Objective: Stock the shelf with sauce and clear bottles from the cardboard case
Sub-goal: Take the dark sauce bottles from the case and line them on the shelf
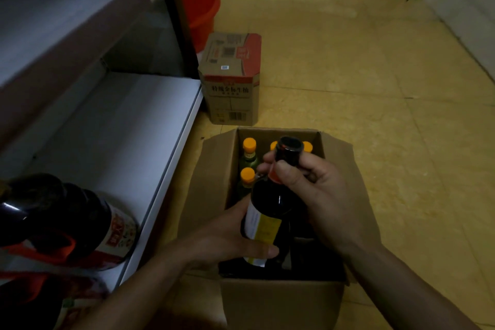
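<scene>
I saw both hands grasping one dark glass sauce bottle (270, 206) over the open brown cardboard case (281, 300): left hand (230, 238) round its labelled body, right hand (316, 185) at its neck.

A shop aisle: white shelf (128, 126) beside cardboard case (281, 300) of bottles.
</scene>
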Available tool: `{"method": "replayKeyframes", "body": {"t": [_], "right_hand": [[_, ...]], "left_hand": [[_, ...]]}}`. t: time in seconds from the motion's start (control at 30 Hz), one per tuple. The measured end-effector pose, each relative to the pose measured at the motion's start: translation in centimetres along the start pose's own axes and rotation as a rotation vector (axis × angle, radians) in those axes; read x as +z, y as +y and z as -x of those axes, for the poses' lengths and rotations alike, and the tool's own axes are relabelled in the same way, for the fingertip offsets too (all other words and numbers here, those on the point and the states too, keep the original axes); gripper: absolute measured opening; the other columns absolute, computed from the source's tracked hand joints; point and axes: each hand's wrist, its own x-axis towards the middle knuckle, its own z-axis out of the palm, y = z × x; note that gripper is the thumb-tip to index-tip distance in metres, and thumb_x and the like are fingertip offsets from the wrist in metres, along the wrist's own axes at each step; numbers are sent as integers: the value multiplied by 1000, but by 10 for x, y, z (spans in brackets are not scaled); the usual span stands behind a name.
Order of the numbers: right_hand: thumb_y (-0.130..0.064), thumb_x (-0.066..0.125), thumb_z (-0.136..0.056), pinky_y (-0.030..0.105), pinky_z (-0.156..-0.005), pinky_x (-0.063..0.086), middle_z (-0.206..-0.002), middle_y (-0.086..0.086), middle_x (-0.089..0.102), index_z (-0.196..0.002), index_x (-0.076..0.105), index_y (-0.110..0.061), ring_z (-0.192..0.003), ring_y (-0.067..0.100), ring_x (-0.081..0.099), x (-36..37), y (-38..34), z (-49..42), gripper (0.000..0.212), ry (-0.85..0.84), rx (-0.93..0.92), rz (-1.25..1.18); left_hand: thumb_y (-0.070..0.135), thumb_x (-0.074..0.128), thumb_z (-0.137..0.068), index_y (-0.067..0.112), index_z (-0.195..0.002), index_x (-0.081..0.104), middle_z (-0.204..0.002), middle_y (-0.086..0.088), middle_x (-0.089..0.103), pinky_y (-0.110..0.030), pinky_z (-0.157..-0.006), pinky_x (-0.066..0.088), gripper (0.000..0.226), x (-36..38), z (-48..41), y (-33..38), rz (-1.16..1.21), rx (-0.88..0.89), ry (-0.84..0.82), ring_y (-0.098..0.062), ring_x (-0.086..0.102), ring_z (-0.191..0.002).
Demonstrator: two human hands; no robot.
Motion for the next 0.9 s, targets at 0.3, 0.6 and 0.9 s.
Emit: {"method": "replayKeyframes", "body": {"t": [0.3, 0.6, 0.9], "right_hand": [[-45, 55, -92, 18, -90, 54, -120, -24, 71, -128, 59, -37, -115, -4, 65, 0, 3, -18, 37, -54, 41, 47], [-26, 72, -88, -1, -73, 47, -113, -31, 61, -129, 39, -48, -102, -28, 56, 17, 28, -8, 58, 35, 95, 163], [-41, 77, -77, 36, -89, 59, -126, -2, 71, -138, 54, -23, -116, 20, 70, 4, 32, -20, 67, 13, 132, -151]], "left_hand": [[12, 88, -77, 40, -135, 48, -115, 26, 69, -19, -87, 57, 76, 38, -18, -13, 252, 135, 408, 1, 67, -110], [4, 86, -77, 43, -123, 46, -116, 32, 57, -8, -96, 49, 72, 50, -38, -10, 153, 176, 658, 32, 50, -106], [14, 78, -78, 38, -130, 50, -114, 21, 75, -16, -84, 56, 63, 17, -11, 8, 381, 51, 165, -2, 71, -109]]}}
